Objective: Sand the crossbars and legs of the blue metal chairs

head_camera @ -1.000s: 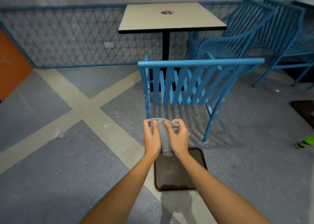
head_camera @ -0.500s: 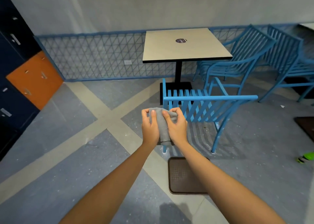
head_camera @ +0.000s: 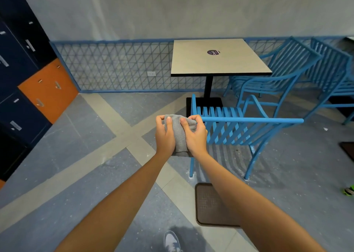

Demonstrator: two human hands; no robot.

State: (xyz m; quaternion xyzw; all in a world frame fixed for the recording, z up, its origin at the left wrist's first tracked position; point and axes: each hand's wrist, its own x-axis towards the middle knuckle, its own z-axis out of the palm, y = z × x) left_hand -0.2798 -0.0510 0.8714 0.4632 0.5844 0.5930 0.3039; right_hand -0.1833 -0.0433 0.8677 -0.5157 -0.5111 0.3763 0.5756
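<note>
Both my hands, left hand (head_camera: 165, 137) and right hand (head_camera: 195, 137), clamp their fingers on a grey cloth (head_camera: 179, 135) at the blue chair (head_camera: 235, 131) backrest's left end; its top rail runs left-right.

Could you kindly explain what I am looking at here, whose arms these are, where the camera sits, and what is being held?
No machine here: a person wears a camera on the head, looking forward and down, so the bare arms are theirs. The left hand and right hand together grip a folded grey cloth in front of a blue slatted metal chair. Behind it stands a square beige pedestal table; a brown rectangular mat lies on the grey floor.
</note>
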